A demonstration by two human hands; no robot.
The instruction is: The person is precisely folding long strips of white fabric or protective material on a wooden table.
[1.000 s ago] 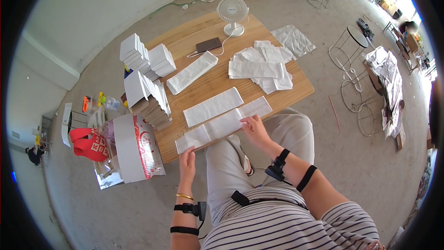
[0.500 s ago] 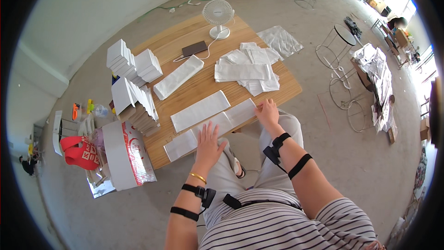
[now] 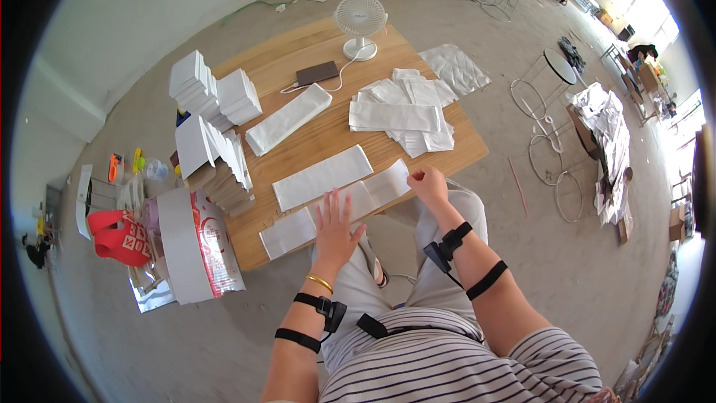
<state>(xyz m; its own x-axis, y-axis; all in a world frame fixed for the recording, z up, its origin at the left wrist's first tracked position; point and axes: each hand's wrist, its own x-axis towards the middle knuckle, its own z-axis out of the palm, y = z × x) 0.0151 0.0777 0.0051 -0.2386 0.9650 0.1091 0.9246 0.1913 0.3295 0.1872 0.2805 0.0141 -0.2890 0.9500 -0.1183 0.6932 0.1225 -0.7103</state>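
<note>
A long white paper-like strip (image 3: 363, 198) with crosswise creases lies along the table's near edge. My left hand (image 3: 335, 225) rests flat on its middle, fingers spread, hiding part of it. At the right end, my right hand (image 3: 430, 188) has its fingers closed in a pinch on the strip's corner, and that end curves up off the wood. Just beyond lies another flat white strip (image 3: 322, 177). A third, thicker-looking white strip (image 3: 289, 121) lies slanted farther back. A loose pile of white strips (image 3: 395, 117) spreads at the right of the table.
On the wooden table (image 3: 261, 67) stand a white fan (image 3: 360, 22), a dark power bank (image 3: 317, 73) with a cable, and stacks of folded white card (image 3: 205, 145) at left. A box (image 3: 179, 246) and red bag (image 3: 123, 239) sit beyond the left edge. Wire-legged stools (image 3: 559, 66) stand right.
My right hand has curled its fingers into a tighter pinch, and the strip's right end has risen into a curve. The left hand stays flat on the strip. The whole view has shifted slightly.
</note>
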